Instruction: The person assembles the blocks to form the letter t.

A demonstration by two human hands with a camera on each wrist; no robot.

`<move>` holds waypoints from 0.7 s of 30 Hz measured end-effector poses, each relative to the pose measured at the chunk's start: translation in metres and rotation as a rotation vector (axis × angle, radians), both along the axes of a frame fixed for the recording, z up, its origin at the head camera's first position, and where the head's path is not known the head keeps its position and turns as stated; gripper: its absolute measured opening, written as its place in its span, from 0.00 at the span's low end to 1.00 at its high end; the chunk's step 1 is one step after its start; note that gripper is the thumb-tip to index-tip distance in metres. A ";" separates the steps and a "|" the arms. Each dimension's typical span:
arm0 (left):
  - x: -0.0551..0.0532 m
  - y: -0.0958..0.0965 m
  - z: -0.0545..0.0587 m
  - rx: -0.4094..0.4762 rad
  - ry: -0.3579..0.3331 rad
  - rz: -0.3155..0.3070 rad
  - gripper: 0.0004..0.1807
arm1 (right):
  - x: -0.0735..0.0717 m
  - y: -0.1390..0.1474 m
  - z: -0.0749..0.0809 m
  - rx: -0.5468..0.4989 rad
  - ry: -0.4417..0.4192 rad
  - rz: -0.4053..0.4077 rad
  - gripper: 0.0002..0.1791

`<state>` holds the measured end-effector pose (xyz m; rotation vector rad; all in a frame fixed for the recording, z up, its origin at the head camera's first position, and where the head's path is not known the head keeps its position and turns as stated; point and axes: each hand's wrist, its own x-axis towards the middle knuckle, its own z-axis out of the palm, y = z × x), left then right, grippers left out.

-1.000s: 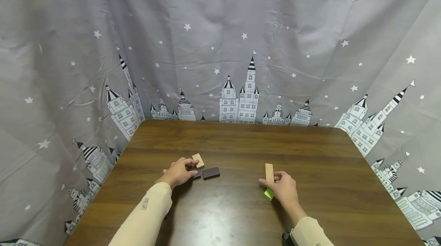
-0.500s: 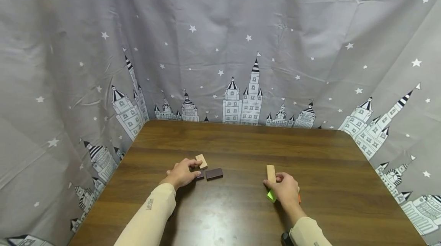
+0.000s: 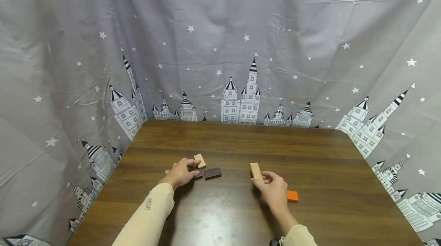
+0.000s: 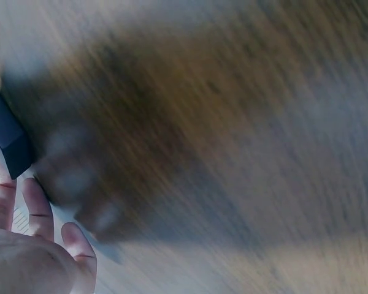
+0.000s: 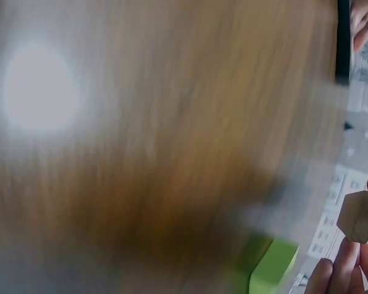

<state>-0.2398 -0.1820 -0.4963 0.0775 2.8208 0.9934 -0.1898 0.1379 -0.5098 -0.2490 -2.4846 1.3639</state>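
In the head view, my left hand [image 3: 180, 173] is curled over a dark brown block [image 3: 198, 176]; in the left wrist view, fingertips meet a dark block [image 4: 9, 138] at the edge. A pale wooden block [image 3: 200, 160] lies beside the index finger. Another dark brown block [image 3: 212, 173] lies just right of the thumb. My right hand [image 3: 273, 188] pinches a long pale wooden block [image 3: 256, 173] between thumb and fingers, its end pointing away from me. The right wrist view shows this block [image 5: 359, 216] end-on, with a green block [image 5: 275, 266] close by.
An orange block [image 3: 292, 196] lies just right of my right hand. The brown wooden table [image 3: 220, 142] reaches back to a grey curtain [image 3: 206, 35] printed with castles and stars. The green block is hidden behind my right hand in the head view.
My right hand has shifted left with the long pale block, which now tilts. The orange block has come into sight and the green one out of it. My left hand stays in place.
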 end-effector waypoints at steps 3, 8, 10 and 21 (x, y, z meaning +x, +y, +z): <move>0.000 0.000 0.000 0.001 0.003 0.003 0.22 | 0.007 -0.013 -0.001 -0.019 0.018 0.035 0.20; 0.000 0.001 0.000 0.003 0.007 0.005 0.22 | 0.022 -0.032 -0.008 -0.062 0.002 0.067 0.20; 0.000 0.001 0.001 0.004 0.008 0.002 0.22 | 0.027 -0.038 -0.010 -0.082 -0.005 0.067 0.20; -0.001 0.000 -0.002 0.012 0.015 0.007 0.22 | 0.042 -0.054 -0.014 0.024 -0.054 0.005 0.20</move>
